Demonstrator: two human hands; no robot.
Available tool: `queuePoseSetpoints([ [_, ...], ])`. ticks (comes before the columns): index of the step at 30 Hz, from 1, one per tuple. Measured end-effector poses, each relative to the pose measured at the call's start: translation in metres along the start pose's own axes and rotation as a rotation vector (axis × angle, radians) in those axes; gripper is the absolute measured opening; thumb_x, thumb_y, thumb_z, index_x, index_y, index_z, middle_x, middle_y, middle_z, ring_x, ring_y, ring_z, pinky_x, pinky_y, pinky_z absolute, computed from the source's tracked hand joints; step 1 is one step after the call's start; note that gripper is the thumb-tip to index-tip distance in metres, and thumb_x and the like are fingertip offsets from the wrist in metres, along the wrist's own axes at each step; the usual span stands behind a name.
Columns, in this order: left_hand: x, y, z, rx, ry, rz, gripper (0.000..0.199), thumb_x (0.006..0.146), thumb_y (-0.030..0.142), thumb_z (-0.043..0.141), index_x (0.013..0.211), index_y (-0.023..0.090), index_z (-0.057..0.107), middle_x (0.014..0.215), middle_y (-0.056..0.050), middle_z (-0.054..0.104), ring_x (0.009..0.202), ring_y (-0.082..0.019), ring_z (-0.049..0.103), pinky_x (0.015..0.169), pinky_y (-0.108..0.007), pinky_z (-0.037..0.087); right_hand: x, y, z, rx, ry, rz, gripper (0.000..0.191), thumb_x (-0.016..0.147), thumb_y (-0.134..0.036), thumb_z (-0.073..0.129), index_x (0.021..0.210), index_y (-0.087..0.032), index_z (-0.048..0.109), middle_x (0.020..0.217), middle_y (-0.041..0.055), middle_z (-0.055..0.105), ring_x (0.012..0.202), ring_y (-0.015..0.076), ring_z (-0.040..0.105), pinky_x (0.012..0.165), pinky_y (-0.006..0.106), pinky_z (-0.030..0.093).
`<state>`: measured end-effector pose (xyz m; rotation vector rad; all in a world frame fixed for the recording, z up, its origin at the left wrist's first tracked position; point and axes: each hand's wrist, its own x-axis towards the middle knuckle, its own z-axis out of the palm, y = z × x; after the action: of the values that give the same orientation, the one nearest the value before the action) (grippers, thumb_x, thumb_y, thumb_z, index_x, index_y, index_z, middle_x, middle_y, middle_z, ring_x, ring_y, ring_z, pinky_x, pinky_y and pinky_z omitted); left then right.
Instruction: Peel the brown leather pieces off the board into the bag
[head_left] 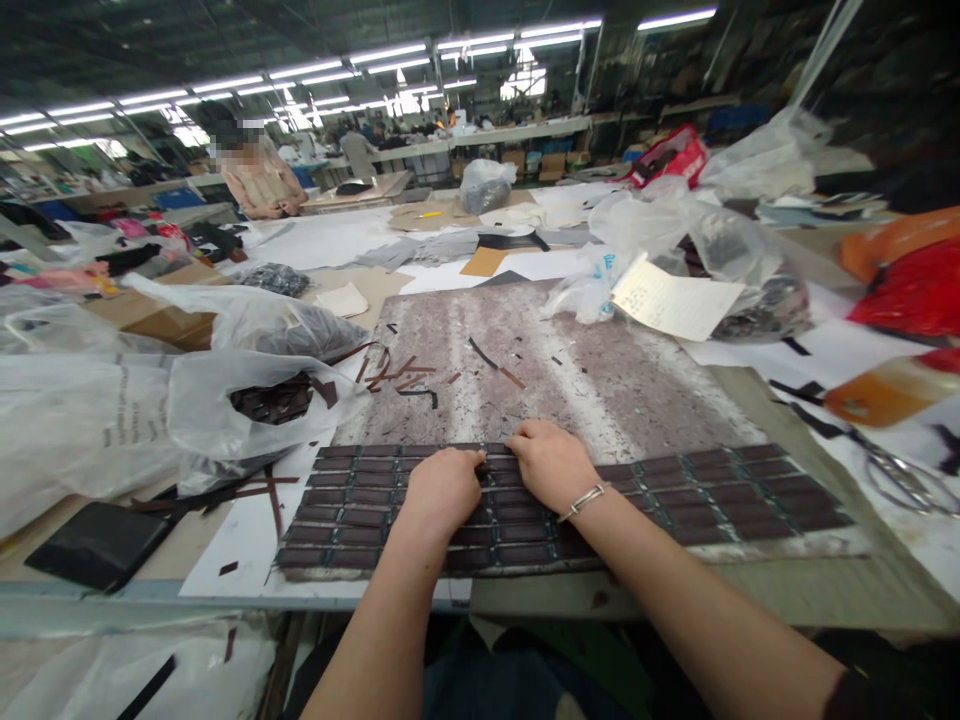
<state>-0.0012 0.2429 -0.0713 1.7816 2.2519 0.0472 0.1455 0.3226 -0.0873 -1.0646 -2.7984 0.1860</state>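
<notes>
Rows of dark brown rectangular pieces [525, 515] lie side by side along the front of a worn, mottled board [525, 350]. My left hand [448, 485] rests over the back rows near the middle, its fingers curled and pressed together at a piece. Just to its right, my right hand [551, 458], with a bracelet at the wrist, touches the back edge of the top row with its fingers pinched. Whatever either set of fingertips grips is too small to make out. Thin brown and black strips [405, 375] are scattered on the board behind the hands.
Plastic bags, one with dark pieces [274, 400], stand at the left beside a black flat object [100, 545]. At the right are a clear bag [772, 300] with a written paper [675, 300], scissors [900, 475] and a red bag [919, 290]. A person [262, 180] is at the far left.
</notes>
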Motion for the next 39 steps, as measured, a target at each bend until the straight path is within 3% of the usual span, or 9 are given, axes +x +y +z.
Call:
queuePoseSetpoints([
  [5,0.001,-0.008,-0.001,-0.217,0.048,0.029,0.038,0.076,0.016,0.039,0.104,0.023,0.064,0.096,-0.01,0.066,0.088,-0.023,0.059,0.081,-0.034,0.041,-0.006,-0.01,-0.006,-0.085,0.0,-0.049,0.024,0.083,-0.016,0.042,0.094,-0.018,0.063,0.095,0.0099,0.057,0.095,0.0248,0.043,0.078,0.037,0.033],
  [8,-0.001,-0.008,-0.006,-0.581,0.001,0.035,0.033,0.081,0.029,0.041,0.103,0.02,0.063,0.084,-0.006,0.066,0.07,-0.017,0.058,0.066,-0.027,0.043,-0.005,-0.005,-0.003,0.011,-0.007,0.0,0.025,0.083,-0.017,0.043,0.093,-0.022,0.065,0.096,0.0078,0.058,0.097,0.0248,0.043,0.079,0.038,0.034],
  [14,0.0,0.012,-0.011,-1.092,-0.282,0.09,0.038,0.077,0.041,0.05,0.101,0.012,0.058,0.07,-0.002,0.059,0.048,-0.008,0.044,0.046,-0.02,0.032,-0.005,0.016,-0.007,0.67,0.172,0.075,0.041,0.077,-0.008,0.042,0.113,-0.021,0.059,0.104,0.0044,0.059,0.091,0.0147,0.052,0.083,0.029,0.042],
  [17,0.003,0.022,-0.009,-1.125,-0.333,0.155,0.035,0.077,0.043,0.05,0.087,0.011,0.06,0.07,-0.003,0.059,0.048,-0.007,0.043,0.048,-0.02,0.033,-0.009,0.02,-0.02,0.99,0.145,0.056,0.04,0.076,-0.013,0.049,0.115,-0.02,0.057,0.099,0.0025,0.062,0.081,0.012,0.058,0.076,0.025,0.046],
  [20,0.006,0.029,-0.008,-1.118,-0.335,0.174,0.033,0.078,0.043,0.051,0.077,0.011,0.058,0.069,-0.003,0.059,0.049,-0.007,0.044,0.049,-0.02,0.033,-0.013,0.021,-0.028,0.967,0.169,-0.001,0.018,0.075,-0.021,0.057,0.088,-0.021,0.069,0.084,0.0004,0.066,0.078,0.0127,0.059,0.073,0.024,0.046],
  [25,0.007,0.029,-0.011,-1.275,-0.305,0.075,0.038,0.077,0.043,0.053,0.098,0.013,0.058,0.076,-0.004,0.06,0.047,-0.005,0.042,0.042,-0.017,0.028,-0.016,0.037,-0.024,1.075,0.238,0.185,0.014,0.073,-0.028,0.062,0.081,-0.02,0.069,0.071,0.0008,0.065,0.065,0.0125,0.059,0.063,0.024,0.048],
  [30,0.011,0.032,-0.008,-1.345,-0.149,-0.019,0.041,0.072,0.043,0.058,0.1,0.013,0.061,0.074,-0.005,0.061,0.046,-0.005,0.042,0.042,-0.017,0.029,-0.023,0.053,-0.026,1.323,0.129,0.286,0.026,0.067,-0.035,0.068,0.085,-0.016,0.067,0.07,0.0019,0.065,0.064,0.0129,0.06,0.065,0.025,0.051],
  [34,0.016,0.04,0.0,-1.194,0.042,0.012,0.028,0.072,0.038,0.059,0.088,0.015,0.064,0.068,-0.002,0.062,0.046,-0.006,0.043,0.045,-0.018,0.033,-0.027,0.057,-0.026,1.539,-0.097,0.342,0.031,0.069,-0.04,0.066,0.087,-0.014,0.065,0.081,0.0045,0.066,0.074,0.0139,0.062,0.07,0.026,0.053],
  [39,0.019,0.041,0.008,-0.966,0.064,0.081,0.025,0.077,0.034,0.053,0.09,0.018,0.066,0.054,0.002,0.056,0.049,-0.01,0.047,0.049,-0.02,0.038,-0.025,0.063,-0.02,1.241,-0.043,0.345,0.018,0.068,-0.03,0.067,0.081,-0.017,0.067,0.075,-0.0002,0.066,0.071,0.0135,0.061,0.07,0.025,0.051],
])
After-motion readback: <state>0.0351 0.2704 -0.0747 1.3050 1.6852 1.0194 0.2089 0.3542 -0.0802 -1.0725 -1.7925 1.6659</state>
